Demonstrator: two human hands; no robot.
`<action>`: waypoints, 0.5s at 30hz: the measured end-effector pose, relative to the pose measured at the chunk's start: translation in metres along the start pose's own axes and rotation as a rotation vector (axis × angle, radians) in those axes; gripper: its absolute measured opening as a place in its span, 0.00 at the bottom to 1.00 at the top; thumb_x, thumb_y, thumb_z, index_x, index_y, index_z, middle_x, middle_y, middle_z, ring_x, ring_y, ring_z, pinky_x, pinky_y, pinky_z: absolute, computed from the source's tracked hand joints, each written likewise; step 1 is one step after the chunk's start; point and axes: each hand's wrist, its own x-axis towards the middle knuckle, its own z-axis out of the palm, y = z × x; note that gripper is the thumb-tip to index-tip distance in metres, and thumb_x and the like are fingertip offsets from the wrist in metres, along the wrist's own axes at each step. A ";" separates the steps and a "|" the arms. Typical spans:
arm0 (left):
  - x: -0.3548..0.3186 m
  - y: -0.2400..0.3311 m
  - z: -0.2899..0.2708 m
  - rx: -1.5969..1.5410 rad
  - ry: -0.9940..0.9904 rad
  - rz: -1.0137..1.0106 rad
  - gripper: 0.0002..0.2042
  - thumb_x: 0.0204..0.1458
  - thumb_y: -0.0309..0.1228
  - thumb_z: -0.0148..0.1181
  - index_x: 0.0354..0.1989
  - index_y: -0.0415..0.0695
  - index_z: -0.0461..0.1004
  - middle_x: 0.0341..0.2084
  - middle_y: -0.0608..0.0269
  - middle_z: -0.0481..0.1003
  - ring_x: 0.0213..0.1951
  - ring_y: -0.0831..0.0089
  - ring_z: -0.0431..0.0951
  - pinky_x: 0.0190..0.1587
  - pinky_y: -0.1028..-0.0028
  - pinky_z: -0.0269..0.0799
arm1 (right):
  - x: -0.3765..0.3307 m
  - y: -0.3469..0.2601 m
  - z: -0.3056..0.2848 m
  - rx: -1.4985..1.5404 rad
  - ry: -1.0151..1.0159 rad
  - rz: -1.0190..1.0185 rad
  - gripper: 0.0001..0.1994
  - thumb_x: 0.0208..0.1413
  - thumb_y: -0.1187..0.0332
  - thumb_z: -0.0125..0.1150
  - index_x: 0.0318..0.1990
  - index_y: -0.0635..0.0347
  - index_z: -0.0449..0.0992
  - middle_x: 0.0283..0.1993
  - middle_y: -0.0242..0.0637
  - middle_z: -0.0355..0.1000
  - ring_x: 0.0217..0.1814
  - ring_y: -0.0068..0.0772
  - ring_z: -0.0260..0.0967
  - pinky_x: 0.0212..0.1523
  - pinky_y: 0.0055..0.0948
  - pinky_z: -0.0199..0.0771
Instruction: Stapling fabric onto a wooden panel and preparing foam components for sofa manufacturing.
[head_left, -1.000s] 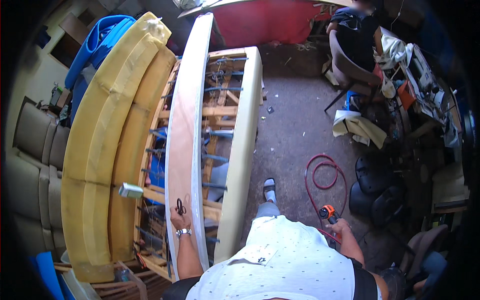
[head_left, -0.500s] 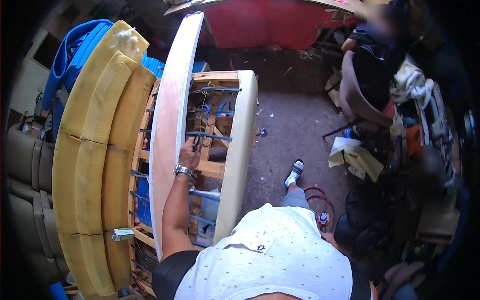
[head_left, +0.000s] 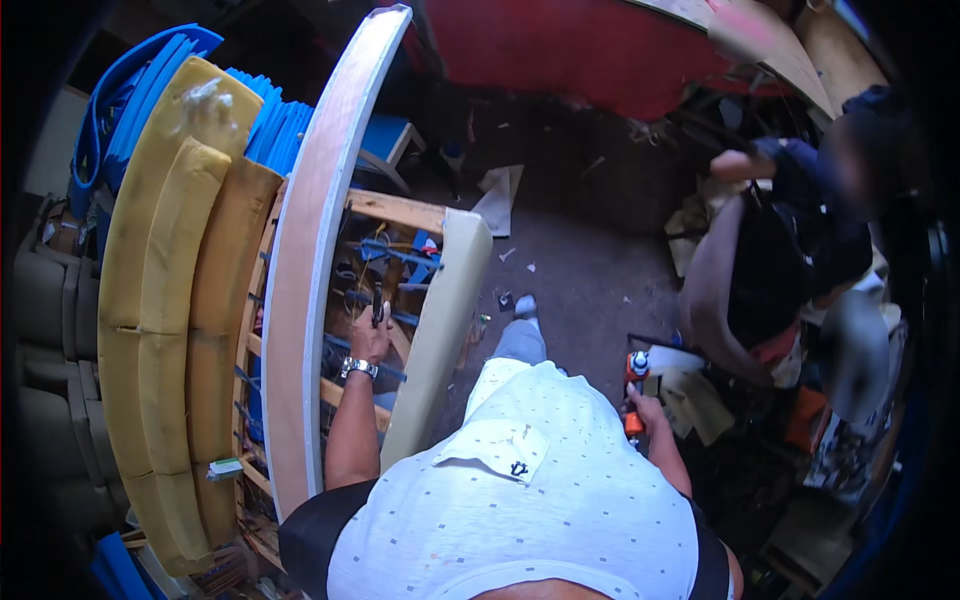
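My left hand point(head_left: 370, 338), with a metal watch at the wrist, is closed on a pair of dark scissors point(head_left: 378, 303). It is over the open wooden sofa frame point(head_left: 395, 212), just right of a long curved panel point(head_left: 300, 240) with a white edge. A pale cream padded edge point(head_left: 437, 310) runs along the frame's right side. Away to the right, my right hand point(head_left: 648, 408) grips an orange and silver air staple gun point(head_left: 637, 366), held low above the floor. Part of its handle is hidden by my fingers.
Yellow foam cushions point(head_left: 160, 300) stand left of the panel, with a small white-green box point(head_left: 224, 468) on them. Blue foam sheets point(head_left: 275, 125) are behind. On the right, a person point(head_left: 810, 200) sits in a brown chair point(head_left: 715, 290). Fabric scraps point(head_left: 690, 405) lie on the floor.
The view has shifted, and my body has come forward along the frame. My right hand has risen into fuller view with the staple gun. The left still holds the scissors. The seated person's arm has moved.
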 end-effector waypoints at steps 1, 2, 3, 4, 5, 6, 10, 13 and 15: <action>0.031 0.036 0.012 -0.059 0.009 -0.017 0.20 0.65 0.48 0.57 0.30 0.43 0.75 0.18 0.69 0.74 0.19 0.82 0.71 0.22 0.76 0.67 | 0.025 -0.043 -0.009 0.026 -0.008 -0.022 0.26 0.57 0.41 0.66 0.34 0.60 0.76 0.30 0.35 0.76 0.28 0.30 0.74 0.32 0.32 0.78; 0.057 0.071 0.025 -0.120 0.020 -0.033 0.19 0.65 0.47 0.57 0.30 0.43 0.75 0.18 0.69 0.74 0.19 0.82 0.71 0.22 0.77 0.67 | 0.049 -0.084 -0.018 0.050 -0.016 -0.048 0.28 0.56 0.40 0.67 0.36 0.61 0.76 0.31 0.35 0.76 0.30 0.30 0.75 0.33 0.33 0.78; 0.086 0.083 0.034 -0.139 0.041 -0.064 0.19 0.66 0.46 0.56 0.31 0.43 0.76 0.19 0.69 0.74 0.19 0.82 0.71 0.22 0.77 0.66 | 0.072 -0.123 -0.015 0.062 -0.036 -0.051 0.28 0.56 0.39 0.66 0.37 0.60 0.76 0.31 0.35 0.76 0.29 0.29 0.74 0.32 0.33 0.77; 0.114 0.094 0.037 -0.195 0.010 -0.135 0.19 0.65 0.46 0.56 0.32 0.43 0.76 0.20 0.69 0.75 0.20 0.82 0.72 0.22 0.77 0.67 | 0.078 -0.153 -0.008 0.068 -0.057 -0.044 0.28 0.57 0.39 0.66 0.37 0.60 0.76 0.31 0.34 0.75 0.29 0.29 0.74 0.32 0.33 0.76; 0.138 0.094 0.037 -0.157 0.006 -0.091 0.19 0.65 0.47 0.56 0.32 0.43 0.76 0.20 0.68 0.75 0.20 0.81 0.72 0.23 0.76 0.67 | 0.079 -0.172 0.006 -0.053 0.037 -0.166 0.27 0.57 0.39 0.65 0.37 0.59 0.78 0.31 0.34 0.75 0.28 0.28 0.71 0.32 0.33 0.74; 0.170 0.109 0.046 -0.134 -0.003 -0.033 0.20 0.65 0.48 0.57 0.32 0.43 0.76 0.21 0.68 0.75 0.20 0.81 0.72 0.23 0.75 0.68 | 0.101 -0.195 0.006 -0.085 0.075 -0.107 0.27 0.58 0.39 0.64 0.34 0.58 0.80 0.30 0.33 0.75 0.30 0.26 0.70 0.33 0.33 0.72; 0.279 0.190 0.051 -0.099 -0.027 0.114 0.21 0.66 0.49 0.54 0.35 0.40 0.75 0.22 0.62 0.77 0.23 0.72 0.76 0.27 0.69 0.70 | 0.079 -0.337 0.032 -0.330 0.202 -0.326 0.27 0.59 0.41 0.64 0.29 0.61 0.80 0.29 0.35 0.75 0.32 0.26 0.70 0.37 0.31 0.70; 0.381 0.273 0.088 -0.343 -0.100 0.090 0.20 0.66 0.49 0.54 0.41 0.41 0.76 0.25 0.64 0.78 0.24 0.78 0.77 0.27 0.74 0.71 | 0.116 -0.433 0.031 -0.281 0.223 -0.324 0.24 0.58 0.47 0.65 0.33 0.65 0.80 0.31 0.37 0.76 0.34 0.29 0.71 0.39 0.33 0.70; 0.429 0.317 0.115 -0.437 -0.202 0.034 0.22 0.67 0.50 0.52 0.45 0.41 0.77 0.27 0.66 0.79 0.25 0.81 0.78 0.27 0.77 0.71 | 0.157 -0.484 0.027 -0.216 0.155 -0.291 0.22 0.58 0.51 0.66 0.37 0.67 0.80 0.34 0.40 0.77 0.36 0.31 0.72 0.40 0.34 0.71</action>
